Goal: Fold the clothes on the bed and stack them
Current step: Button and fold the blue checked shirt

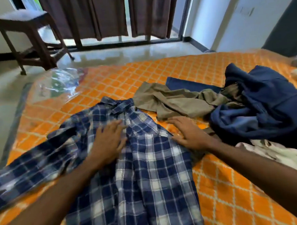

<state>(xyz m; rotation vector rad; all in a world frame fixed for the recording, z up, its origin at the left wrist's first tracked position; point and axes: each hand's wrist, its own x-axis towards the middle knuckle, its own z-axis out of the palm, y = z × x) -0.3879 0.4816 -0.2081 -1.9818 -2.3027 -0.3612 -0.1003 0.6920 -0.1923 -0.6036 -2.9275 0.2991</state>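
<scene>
- Smoothing comes first, by the look of it: the plaid shirt (148,165) lies spread lengthwise on the orange bed (238,202), collar away from the person, one sleeve flung out to the left.
- The left hand (109,143) lies flat on the chest of the shirt, fingers straight and spread, gripping nothing.
- The right hand (189,134) rests palm down at the shirt's right edge, near the shoulder, fingers straight and slightly apart; it presses rather than pinches.
- To do this well, I'd say sweep both palms outward from the middle toward the edges, so the creases leave before any fold is made.
- The cloth looks thin and bunches easily near the collar, so a light, even pressure should serve better than tugging.
- The left sleeve wants bringing across the body, and a matching fold on the right side.
- Just beyond the right hand lies a crumpled olive garment (175,101), and beside it a heap of navy clothes (267,107), all unfolded; no stack shows yet, so the task seems barely begun.
- Keeping the shirt apart from that heap would stop the pieces from tangling.
</scene>
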